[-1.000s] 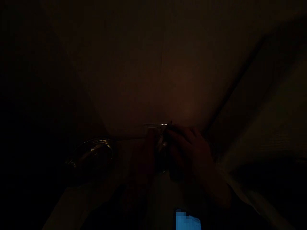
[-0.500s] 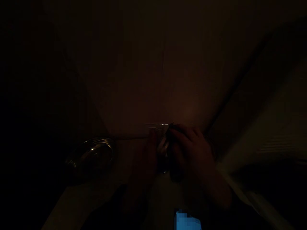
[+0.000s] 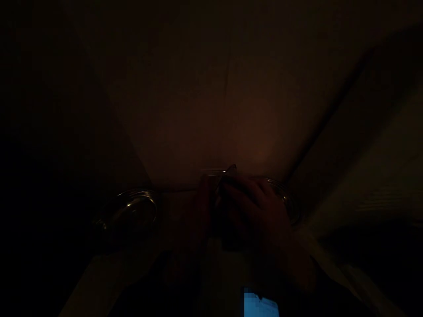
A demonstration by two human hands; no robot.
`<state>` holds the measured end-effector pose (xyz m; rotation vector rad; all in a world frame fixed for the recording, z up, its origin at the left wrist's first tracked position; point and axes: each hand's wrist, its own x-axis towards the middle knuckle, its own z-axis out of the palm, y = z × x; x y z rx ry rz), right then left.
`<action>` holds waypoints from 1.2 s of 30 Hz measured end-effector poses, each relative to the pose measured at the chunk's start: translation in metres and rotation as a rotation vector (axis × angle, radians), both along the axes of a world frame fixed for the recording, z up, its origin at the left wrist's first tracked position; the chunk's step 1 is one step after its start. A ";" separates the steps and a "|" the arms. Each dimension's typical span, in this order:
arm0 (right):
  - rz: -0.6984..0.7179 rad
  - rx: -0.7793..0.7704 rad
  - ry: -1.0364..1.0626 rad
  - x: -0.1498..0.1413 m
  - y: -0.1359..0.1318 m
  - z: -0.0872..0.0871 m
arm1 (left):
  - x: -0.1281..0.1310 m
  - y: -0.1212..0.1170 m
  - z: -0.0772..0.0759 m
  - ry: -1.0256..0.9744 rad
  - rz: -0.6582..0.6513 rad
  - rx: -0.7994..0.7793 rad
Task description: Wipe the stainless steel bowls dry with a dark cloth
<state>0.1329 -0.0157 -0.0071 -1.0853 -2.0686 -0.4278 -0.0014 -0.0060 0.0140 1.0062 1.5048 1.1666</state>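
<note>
The view is very dark. My right hand [image 3: 264,209] is closed over a dark object with a thin shiny edge [image 3: 222,185], whose kind I cannot make out. The object is tilted, its upper edge leaning to the right. On its left side is my left hand [image 3: 194,213], close to it or touching it. Shadow hides the left fingers, so their grip does not show. Behind the object lies a thin bright strip [image 3: 211,170] near the foot of the wall.
A shiny round metal dish [image 3: 142,193] stands to the left, and a similar shiny rim [image 3: 291,202] shows beyond my right hand. A plain wall [image 3: 185,110] rises ahead. At the bottom edge glows a blue screen [image 3: 261,306]. A pale ribbed surface [image 3: 380,198] is at right.
My right hand has shifted slightly left with the object, which has turned so that its shiny side shows less. More of the right-hand metal rim is now uncovered.
</note>
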 end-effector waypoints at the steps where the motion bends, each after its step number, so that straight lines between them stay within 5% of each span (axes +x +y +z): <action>1: -0.007 -0.043 0.056 0.006 0.003 0.002 | 0.001 -0.001 0.001 0.001 -0.013 -0.031; 8: -0.072 -0.205 0.487 0.029 0.009 0.008 | -0.007 0.000 -0.001 -0.020 0.008 0.007; 17: -0.245 -0.184 0.548 0.048 0.008 0.024 | -0.019 0.007 -0.006 0.092 0.001 0.060; 25: -0.283 -0.182 0.491 0.047 0.010 0.018 | -0.022 0.006 -0.005 0.119 0.043 0.033; 31: -0.040 -0.283 0.431 0.025 0.002 0.015 | -0.012 0.002 0.001 0.066 -0.027 0.028; 36: 0.118 -0.105 0.530 0.012 0.002 0.004 | -0.016 0.006 -0.003 0.046 -0.069 0.024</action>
